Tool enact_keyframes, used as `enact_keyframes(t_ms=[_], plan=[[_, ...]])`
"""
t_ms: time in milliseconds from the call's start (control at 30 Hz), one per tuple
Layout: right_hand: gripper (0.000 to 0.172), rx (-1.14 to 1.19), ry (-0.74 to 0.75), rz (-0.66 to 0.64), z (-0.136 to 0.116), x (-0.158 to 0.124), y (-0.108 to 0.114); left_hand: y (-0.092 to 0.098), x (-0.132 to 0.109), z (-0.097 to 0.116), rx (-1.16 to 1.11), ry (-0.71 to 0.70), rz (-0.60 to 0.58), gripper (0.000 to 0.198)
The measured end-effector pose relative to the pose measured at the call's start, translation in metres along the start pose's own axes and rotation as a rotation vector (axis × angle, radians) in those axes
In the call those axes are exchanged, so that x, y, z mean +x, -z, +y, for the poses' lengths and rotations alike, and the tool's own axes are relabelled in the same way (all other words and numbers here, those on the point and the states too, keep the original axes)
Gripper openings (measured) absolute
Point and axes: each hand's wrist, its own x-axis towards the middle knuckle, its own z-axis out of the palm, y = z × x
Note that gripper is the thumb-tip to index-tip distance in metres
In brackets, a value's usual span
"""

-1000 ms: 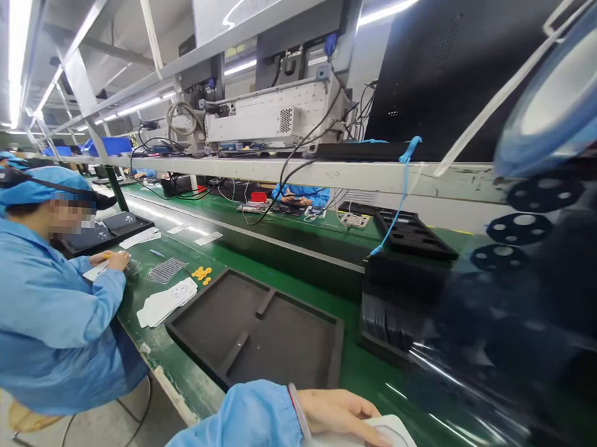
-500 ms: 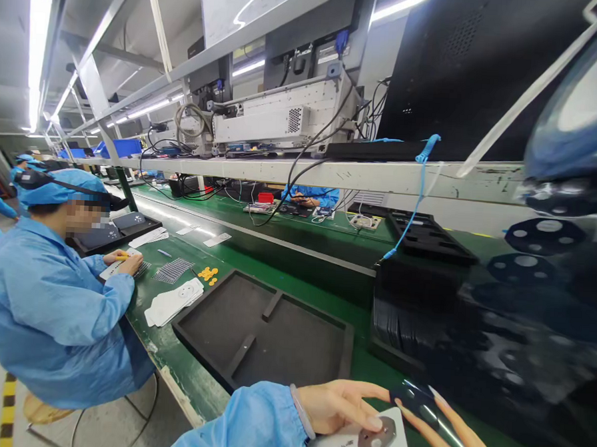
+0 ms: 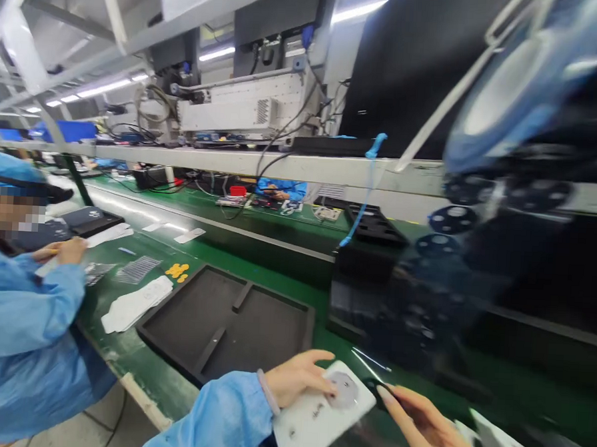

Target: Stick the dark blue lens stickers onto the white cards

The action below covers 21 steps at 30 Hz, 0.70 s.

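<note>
My left hand (image 3: pixel 300 384) grips a flat white panel (image 3: pixel 312 424) by its left side, with its fingers at the round grey patch (image 3: pixel 344 390) near the panel's far end. The panel also carries small dark markings. Just to the right, my right hand (image 3: pixel 430 427) is closed, its thumb and finger pinching a thin, dark, glossy sheet (image 3: pixel 373 381) beside the panel. The sheet's exact outline is lost against the dark background. Bright reflections run along its far edge.
Ahead lies a black tray (image 3: pixel 268 322) with two raised bars. White panels (image 3: pixel 137 303) and yellow pieces (image 3: pixel 177 271) lie left of it. A co-worker in a blue sleeve (image 3: pixel 24 302) sits at left. White panels (image 3: pixel 504 444) lie at lower right; a blue cord (image 3: pixel 364 207) hangs ahead.
The view has turned right, so the co-worker and tray sit further left. The panel now shows more fully in my left hand. My right hand's fingers, spread around the dark sheet before, are drawn together.
</note>
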Motion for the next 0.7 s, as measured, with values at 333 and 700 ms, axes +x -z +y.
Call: enact_keyframes(t_ms=[333,700], plan=[[0.043,0.313,-0.213,-0.003,-0.005,-0.004,-0.011,-0.017,-0.006,0.005,0.091,-0.239,-0.061,0.071],[0.065,0.199,-0.131,-0.191,0.001,-0.004,-0.015,-0.019,-0.005,-0.001,0.293,-0.162,-0.169,0.071]])
